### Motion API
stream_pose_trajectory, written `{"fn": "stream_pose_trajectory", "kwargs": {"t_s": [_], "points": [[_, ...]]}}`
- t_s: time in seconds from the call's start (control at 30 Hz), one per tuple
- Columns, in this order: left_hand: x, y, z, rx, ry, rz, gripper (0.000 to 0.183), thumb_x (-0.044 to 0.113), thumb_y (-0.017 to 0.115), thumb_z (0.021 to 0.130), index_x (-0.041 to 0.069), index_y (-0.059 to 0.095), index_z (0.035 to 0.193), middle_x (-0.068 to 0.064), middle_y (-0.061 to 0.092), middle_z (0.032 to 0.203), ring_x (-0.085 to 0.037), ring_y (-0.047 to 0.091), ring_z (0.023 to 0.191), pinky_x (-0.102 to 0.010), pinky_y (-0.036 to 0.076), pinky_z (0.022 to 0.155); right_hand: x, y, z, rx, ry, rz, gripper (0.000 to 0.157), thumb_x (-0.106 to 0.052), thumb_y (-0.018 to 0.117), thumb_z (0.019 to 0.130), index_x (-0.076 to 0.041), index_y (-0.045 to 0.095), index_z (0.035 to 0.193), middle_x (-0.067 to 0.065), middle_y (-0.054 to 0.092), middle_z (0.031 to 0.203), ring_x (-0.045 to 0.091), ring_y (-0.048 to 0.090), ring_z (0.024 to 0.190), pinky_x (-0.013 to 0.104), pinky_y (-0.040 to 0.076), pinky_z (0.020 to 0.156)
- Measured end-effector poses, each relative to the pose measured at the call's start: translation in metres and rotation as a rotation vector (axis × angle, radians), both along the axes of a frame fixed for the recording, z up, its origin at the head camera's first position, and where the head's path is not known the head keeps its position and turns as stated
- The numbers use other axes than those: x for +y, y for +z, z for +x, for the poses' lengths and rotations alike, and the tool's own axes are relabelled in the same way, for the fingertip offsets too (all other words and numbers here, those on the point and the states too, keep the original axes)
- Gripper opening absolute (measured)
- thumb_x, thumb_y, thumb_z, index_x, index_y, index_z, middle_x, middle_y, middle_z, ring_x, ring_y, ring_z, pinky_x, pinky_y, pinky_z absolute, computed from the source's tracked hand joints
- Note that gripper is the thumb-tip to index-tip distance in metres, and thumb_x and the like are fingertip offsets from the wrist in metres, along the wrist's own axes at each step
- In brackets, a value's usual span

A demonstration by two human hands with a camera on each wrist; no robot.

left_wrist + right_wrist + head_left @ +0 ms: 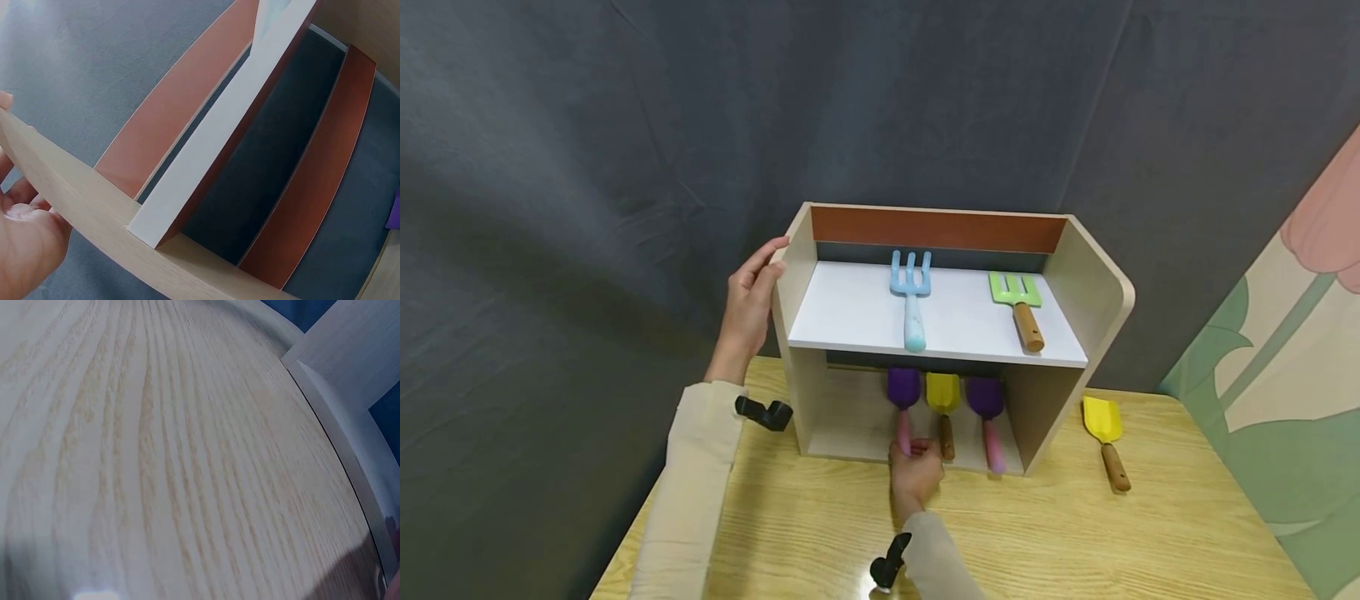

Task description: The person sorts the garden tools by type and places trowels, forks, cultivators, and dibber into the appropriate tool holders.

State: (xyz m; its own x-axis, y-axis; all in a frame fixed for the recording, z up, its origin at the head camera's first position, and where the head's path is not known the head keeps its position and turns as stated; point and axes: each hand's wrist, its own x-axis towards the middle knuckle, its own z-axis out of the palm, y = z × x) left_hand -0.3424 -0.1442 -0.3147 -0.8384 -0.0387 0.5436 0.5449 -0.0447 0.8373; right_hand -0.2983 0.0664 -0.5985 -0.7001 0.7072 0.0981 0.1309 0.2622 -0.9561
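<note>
A small two-tier shelf (1108,287) stands on the wooden table. My left hand (749,304) grips the edge of its left side panel, fingertips at the rim; in the left wrist view this hand (31,244) is outside the panel. On the lower tier, my right hand (917,477) holds the pink handle of the leftmost purple toy shovel (903,388). To its right lie a yellow shovel (942,393) with a brown handle and another purple shovel (986,397) with a pink handle. The right wrist view shows mostly table, with only a sliver of hand.
On the white upper tier lie a light-blue toy fork (912,287) and a green fork (1015,290) with a brown handle. Another yellow shovel (1102,419) lies on the table (1037,542) right of the shelf. A dark curtain (925,100) hangs behind.
</note>
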Motion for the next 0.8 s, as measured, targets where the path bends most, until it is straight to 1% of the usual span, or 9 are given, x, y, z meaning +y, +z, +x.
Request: {"fn": "stream_pose_trajectory", "kwargs": {"t_s": [0.33, 0.47, 0.63, 0.8], "points": [[-0.001, 0.0, 0.0, -0.007, 0.002, 0.002, 0.042, 0.018, 0.048, 0.098, 0.003, 0.054, 0.137, -0.009, 0.048, 0.142, -0.024, 0.045, 0.123, -0.048, 0.032, 0.106, 0.004, 0.002, 0.004, 0.068, 0.034, -0.012, 0.028, -0.012, 0.084, 0.067, -0.005, 0.065, 0.085, 0.005, 0.066, 0.075, 0.022, 0.062, 0.07, 0.037, 0.048, 0.062], [-0.002, -0.001, 0.001, -0.007, 0.003, -0.001, 0.041, 0.018, 0.048, 0.099, 0.003, 0.054, 0.137, -0.009, 0.048, 0.142, -0.024, 0.044, 0.124, -0.049, 0.031, 0.107, 0.006, 0.005, 0.005, 0.088, 0.057, 0.0, 0.028, -0.01, 0.084, 0.067, -0.003, 0.066, 0.088, 0.006, 0.067, 0.079, 0.022, 0.062, 0.072, 0.037, 0.049, 0.064], [-0.003, 0.0, 0.001, -0.01, 0.0, -0.009, 0.041, 0.019, 0.048, 0.099, 0.004, 0.053, 0.137, -0.009, 0.048, 0.142, -0.025, 0.044, 0.124, -0.05, 0.031, 0.107, 0.009, 0.01, 0.006, 0.112, 0.074, 0.051, 0.029, -0.011, 0.083, 0.068, -0.003, 0.067, 0.091, 0.008, 0.066, 0.081, 0.024, 0.062, 0.075, 0.041, 0.049, 0.068], [-0.002, 0.001, 0.001, -0.008, -0.002, -0.017, 0.041, 0.019, 0.048, 0.099, 0.004, 0.053, 0.138, -0.009, 0.047, 0.143, -0.025, 0.044, 0.125, -0.05, 0.03, 0.107, 0.012, 0.016, 0.006, 0.16, 0.103, 0.067, 0.028, -0.009, 0.082, 0.07, -0.001, 0.067, 0.093, 0.011, 0.065, 0.084, 0.026, 0.061, 0.078, 0.043, 0.049, 0.072]]}}
